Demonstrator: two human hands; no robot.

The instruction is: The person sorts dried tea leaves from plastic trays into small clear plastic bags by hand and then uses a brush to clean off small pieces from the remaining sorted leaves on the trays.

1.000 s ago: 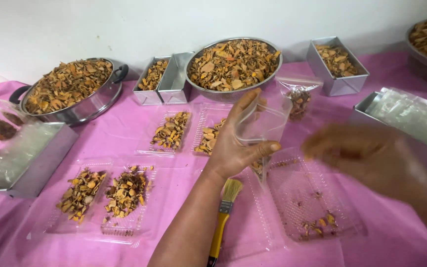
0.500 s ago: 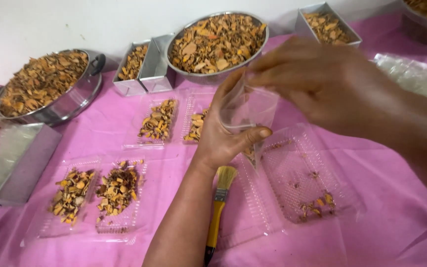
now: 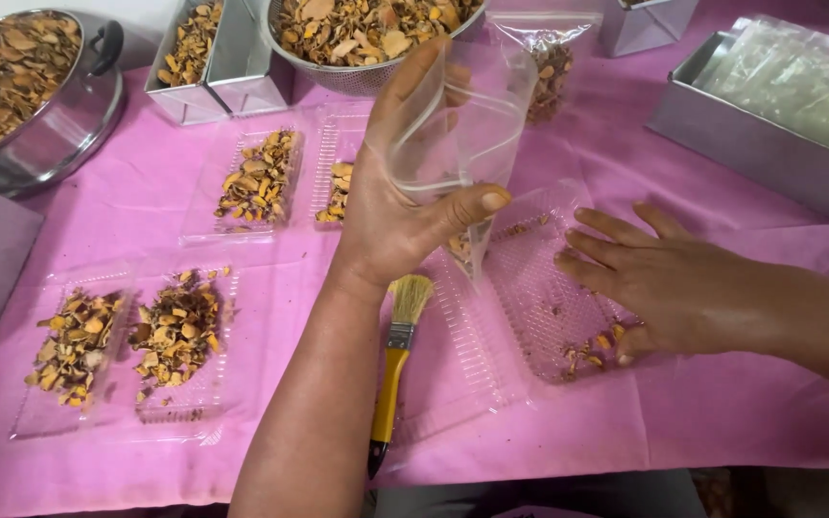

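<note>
Pink cloth covers the bench (image 3: 722,422) in the head view, and a clear plastic clamshell tray (image 3: 530,307) lying open on it serves as the landmark. The left hand (image 3: 405,206) is raised just above the tray's far edge, thumb pressed against the fingers to pinch an empty clear plastic bag (image 3: 458,125), which hangs upright with its mouth upward and its lower corner dipping toward the tray. The right hand (image 3: 669,288) lies inside the tray's right half, palm down with the fingers spread and flat on the ribbed plastic, beside a few orange dried slices (image 3: 592,350) gathered near the tray's near corner.

Just left of the tray's near edge lies a paintbrush (image 3: 395,369) with a yellow handle, bristles pointing away from the person. Further left of the tray are two clear trays of dried slices (image 3: 131,336), and beyond the tray's far left corner sit two more filled trays (image 3: 261,177). Behind the tray, past the bag, stands a metal colander (image 3: 376,29) heaped with slices, with a filled sealed pouch (image 3: 549,72) next to it. Small rectangular metal tins (image 3: 208,58) stand left of the colander, and a large pot (image 3: 21,91) of slices sits at the far left. Right of the tray, a metal tray of clear bags (image 3: 779,105) rests on the cloth.
</note>
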